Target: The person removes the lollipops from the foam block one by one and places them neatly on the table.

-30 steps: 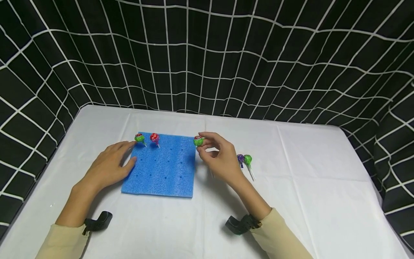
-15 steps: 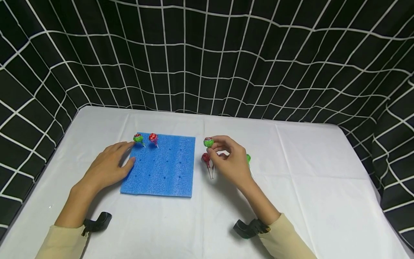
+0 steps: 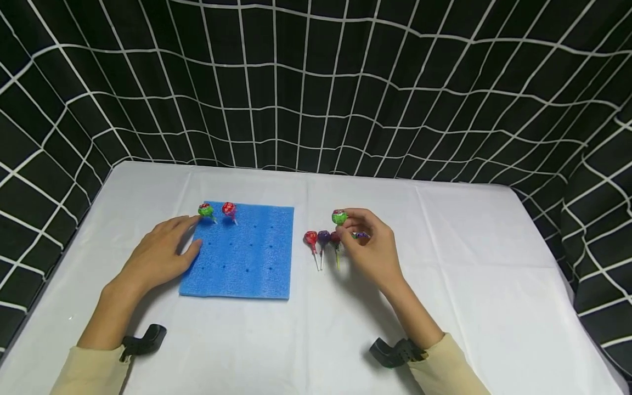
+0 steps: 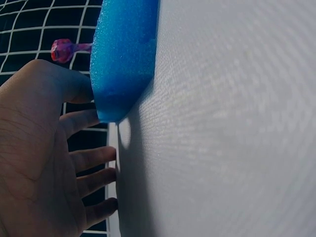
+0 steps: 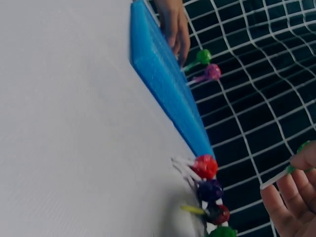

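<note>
Green-wrapped lollipop (image 3: 339, 218) pinched in right hand (image 3: 371, 248), raised just above the table (image 3: 469, 263), at 3 o'clock from the blue foam block (image 3: 242, 252). Judged light, with a hard, crack-prone head and slick wrapper; the thin stiff stick is the better hold. Loose lollipops (image 3: 323, 239) lie at its 7 o'clock. Left hand (image 3: 160, 255) rests flat, fingers relaxed, against the foam's 9 o'clock edge.

A tabletop (image 3: 469, 263) covered in a white cloth carries a blue foam pad (image 3: 242, 258) left of the middle. Just right of the pad, 3 lollipops (image 3: 322, 240) lie side by side, sticks pointing toward the person. The left hand (image 3: 158, 255) rests flat at the pad's left edge.
</note>
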`<state>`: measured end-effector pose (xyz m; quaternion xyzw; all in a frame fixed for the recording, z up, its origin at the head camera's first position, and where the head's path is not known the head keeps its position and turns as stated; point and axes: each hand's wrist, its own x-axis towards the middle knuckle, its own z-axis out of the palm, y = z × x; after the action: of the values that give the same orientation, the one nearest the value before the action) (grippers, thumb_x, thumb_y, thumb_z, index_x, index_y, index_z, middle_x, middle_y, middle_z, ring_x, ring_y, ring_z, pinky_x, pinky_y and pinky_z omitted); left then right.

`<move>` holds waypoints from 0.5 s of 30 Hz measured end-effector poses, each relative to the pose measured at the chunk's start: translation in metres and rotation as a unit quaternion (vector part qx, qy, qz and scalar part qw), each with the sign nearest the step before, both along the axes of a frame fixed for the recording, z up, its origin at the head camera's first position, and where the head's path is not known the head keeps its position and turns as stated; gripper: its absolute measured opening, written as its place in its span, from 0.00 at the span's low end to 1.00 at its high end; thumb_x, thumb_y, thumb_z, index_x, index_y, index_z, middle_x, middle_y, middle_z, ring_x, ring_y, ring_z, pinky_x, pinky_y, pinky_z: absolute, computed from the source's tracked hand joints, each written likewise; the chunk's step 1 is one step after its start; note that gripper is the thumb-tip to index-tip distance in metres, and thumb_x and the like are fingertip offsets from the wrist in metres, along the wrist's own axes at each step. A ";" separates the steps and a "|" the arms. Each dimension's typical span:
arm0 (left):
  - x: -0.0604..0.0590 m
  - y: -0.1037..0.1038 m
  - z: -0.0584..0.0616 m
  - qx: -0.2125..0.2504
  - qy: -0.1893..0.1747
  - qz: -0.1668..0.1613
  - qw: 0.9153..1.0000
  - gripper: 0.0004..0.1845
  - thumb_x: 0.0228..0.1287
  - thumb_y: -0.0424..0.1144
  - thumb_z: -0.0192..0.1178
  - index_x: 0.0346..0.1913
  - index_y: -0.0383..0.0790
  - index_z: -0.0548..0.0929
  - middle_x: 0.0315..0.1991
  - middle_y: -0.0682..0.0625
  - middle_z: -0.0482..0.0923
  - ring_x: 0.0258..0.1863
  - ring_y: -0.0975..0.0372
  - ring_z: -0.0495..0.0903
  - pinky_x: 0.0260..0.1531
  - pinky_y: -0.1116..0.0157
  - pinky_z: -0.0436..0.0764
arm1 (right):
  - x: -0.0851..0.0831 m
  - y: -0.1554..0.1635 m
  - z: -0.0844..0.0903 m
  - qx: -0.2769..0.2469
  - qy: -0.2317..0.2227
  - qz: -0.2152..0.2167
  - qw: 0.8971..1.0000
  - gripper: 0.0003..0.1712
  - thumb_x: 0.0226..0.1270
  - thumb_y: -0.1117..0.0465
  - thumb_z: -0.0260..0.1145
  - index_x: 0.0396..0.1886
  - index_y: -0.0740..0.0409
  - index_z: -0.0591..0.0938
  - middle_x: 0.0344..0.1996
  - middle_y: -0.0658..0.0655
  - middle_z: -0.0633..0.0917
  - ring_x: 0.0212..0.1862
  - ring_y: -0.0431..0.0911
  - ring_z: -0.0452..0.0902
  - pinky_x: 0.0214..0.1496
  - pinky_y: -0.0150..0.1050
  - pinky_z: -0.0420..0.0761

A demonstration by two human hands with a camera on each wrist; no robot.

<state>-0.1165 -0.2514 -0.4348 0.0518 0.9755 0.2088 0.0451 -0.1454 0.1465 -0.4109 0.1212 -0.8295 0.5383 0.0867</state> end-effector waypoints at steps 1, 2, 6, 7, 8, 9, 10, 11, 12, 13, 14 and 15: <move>0.000 -0.001 0.000 0.001 0.000 0.000 1.000 0.33 0.78 0.48 0.55 0.80 0.38 0.66 0.78 0.29 0.65 0.79 0.32 0.61 0.77 0.29 0.60 | 0.000 0.002 -0.001 -0.001 0.000 -0.002 1.000 0.16 0.69 0.70 0.71 0.55 0.60 0.86 0.39 0.61 0.89 0.39 0.35 0.83 0.36 0.27 0.83; 0.000 -0.001 0.000 0.001 0.001 -0.001 1.000 0.33 0.78 0.48 0.54 0.80 0.37 0.66 0.78 0.29 0.65 0.79 0.32 0.61 0.77 0.29 0.60 | 0.000 0.004 -0.001 -0.001 0.001 -0.004 1.000 0.16 0.69 0.70 0.71 0.55 0.59 0.86 0.39 0.61 0.89 0.39 0.35 0.83 0.35 0.26 0.82; 0.000 -0.002 0.001 -0.001 0.002 -0.002 1.000 0.33 0.78 0.48 0.54 0.80 0.36 0.66 0.78 0.29 0.64 0.79 0.31 0.61 0.77 0.29 0.60 | 0.002 0.011 -0.002 0.001 -0.002 -0.011 1.000 0.16 0.70 0.68 0.71 0.55 0.59 0.86 0.39 0.60 0.89 0.39 0.35 0.83 0.36 0.26 0.83; 0.000 -0.002 0.001 -0.001 0.002 -0.002 1.000 0.33 0.78 0.48 0.54 0.80 0.36 0.66 0.78 0.29 0.64 0.79 0.31 0.61 0.77 0.29 0.60 | 0.003 0.013 -0.002 -0.001 -0.005 -0.013 1.000 0.16 0.70 0.68 0.71 0.56 0.59 0.86 0.39 0.60 0.89 0.39 0.35 0.83 0.36 0.26 0.83; -0.001 -0.002 0.000 -0.001 0.003 -0.003 1.000 0.33 0.78 0.48 0.54 0.80 0.36 0.66 0.78 0.28 0.64 0.79 0.31 0.61 0.76 0.29 0.60 | 0.004 0.015 -0.003 -0.003 -0.007 -0.016 1.000 0.16 0.70 0.69 0.71 0.56 0.59 0.86 0.39 0.60 0.89 0.39 0.35 0.83 0.36 0.26 0.83; -0.001 -0.001 0.000 0.000 0.002 -0.003 1.000 0.33 0.78 0.48 0.54 0.80 0.36 0.66 0.78 0.28 0.64 0.79 0.31 0.60 0.76 0.29 0.60 | 0.005 0.017 -0.003 -0.006 -0.009 -0.020 1.000 0.16 0.69 0.69 0.71 0.56 0.59 0.86 0.40 0.60 0.89 0.39 0.35 0.83 0.36 0.26 0.83; -0.001 -0.001 0.000 0.001 0.002 -0.003 1.000 0.33 0.78 0.48 0.54 0.80 0.36 0.66 0.78 0.28 0.64 0.79 0.31 0.60 0.76 0.29 0.60 | 0.005 0.019 -0.003 -0.009 -0.011 -0.023 1.000 0.16 0.70 0.69 0.71 0.56 0.60 0.86 0.40 0.60 0.89 0.39 0.34 0.83 0.35 0.25 0.82; -0.001 -0.001 -0.001 0.002 0.002 -0.004 1.000 0.33 0.79 0.48 0.54 0.80 0.37 0.66 0.78 0.28 0.64 0.79 0.31 0.60 0.76 0.29 0.60 | 0.006 0.022 -0.004 -0.010 -0.012 -0.027 1.000 0.16 0.70 0.69 0.71 0.56 0.60 0.86 0.40 0.61 0.88 0.39 0.34 0.83 0.34 0.25 0.82; -0.001 -0.001 -0.001 0.002 0.002 -0.004 1.000 0.33 0.79 0.48 0.54 0.80 0.37 0.66 0.78 0.28 0.65 0.78 0.31 0.61 0.76 0.29 0.60 | 0.006 0.024 -0.004 -0.012 -0.014 -0.029 0.999 0.16 0.70 0.69 0.71 0.56 0.61 0.85 0.40 0.61 0.88 0.39 0.34 0.83 0.34 0.25 0.82; -0.001 -0.001 -0.001 0.002 0.002 -0.004 1.000 0.33 0.79 0.48 0.54 0.80 0.37 0.66 0.78 0.29 0.65 0.78 0.31 0.61 0.77 0.29 0.60 | 0.007 0.026 -0.005 -0.010 -0.013 -0.031 0.999 0.16 0.70 0.69 0.71 0.57 0.61 0.85 0.40 0.62 0.88 0.39 0.33 0.83 0.33 0.24 0.82; -0.001 -0.001 -0.001 0.001 0.002 -0.004 1.000 0.33 0.79 0.48 0.54 0.80 0.37 0.66 0.78 0.29 0.65 0.78 0.31 0.61 0.77 0.29 0.61 | 0.007 0.029 -0.006 -0.012 -0.014 -0.032 0.999 0.16 0.71 0.68 0.71 0.57 0.62 0.85 0.40 0.62 0.88 0.39 0.33 0.83 0.33 0.24 0.82; -0.001 -0.001 -0.002 0.001 0.003 -0.004 1.000 0.33 0.79 0.48 0.54 0.80 0.37 0.66 0.78 0.29 0.65 0.78 0.31 0.61 0.76 0.30 0.61 | 0.007 0.031 -0.007 -0.015 -0.016 -0.034 0.999 0.16 0.71 0.68 0.71 0.57 0.62 0.85 0.40 0.63 0.88 0.39 0.33 0.83 0.33 0.24 0.83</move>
<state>-0.1172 -0.2521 -0.4364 0.0561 0.9753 0.2090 0.0432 -0.1382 0.1778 -0.4175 0.0828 -0.8263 0.5492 0.0934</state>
